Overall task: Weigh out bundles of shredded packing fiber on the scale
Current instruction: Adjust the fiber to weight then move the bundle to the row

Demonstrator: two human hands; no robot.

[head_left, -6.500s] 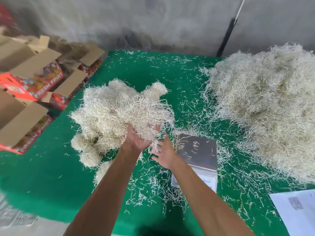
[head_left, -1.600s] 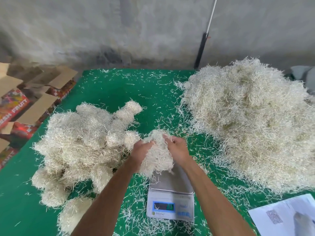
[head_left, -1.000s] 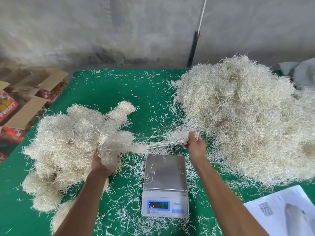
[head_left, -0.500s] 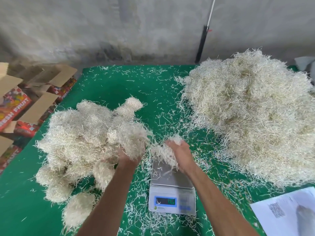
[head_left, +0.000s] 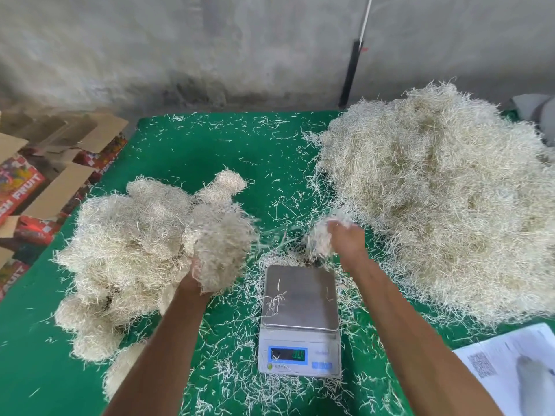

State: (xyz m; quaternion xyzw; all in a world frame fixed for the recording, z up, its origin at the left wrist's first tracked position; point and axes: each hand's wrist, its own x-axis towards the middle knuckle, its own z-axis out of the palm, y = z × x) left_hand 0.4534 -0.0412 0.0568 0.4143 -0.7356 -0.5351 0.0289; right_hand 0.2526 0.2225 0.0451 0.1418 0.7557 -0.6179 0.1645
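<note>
Head view, green-covered bench (head_left: 192,151). Red cardboard cartons (head_left: 18,187) off its left edge, lettered "FRUIT", partly cut off. White digital scale with steel pan (head_left: 300,298) at front edge; display unreadable. Left hand (head_left: 195,274) grips pale shredded-fiber bundle (head_left: 222,247); right hand (head_left: 345,241) clutches blurred small fiber tuft (head_left: 321,235).

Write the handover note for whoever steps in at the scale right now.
Left hand grips a fiber bundle, held up beside the weighed bundles on the left.
Right hand holds a small tuft above the far edge of the scale, next to the loose heap.
Scale pan carries only stray strands; display unreadable.
Done: a stack of bundles on the left.
Left: set this bundle down, weigh more from the heap.
</note>
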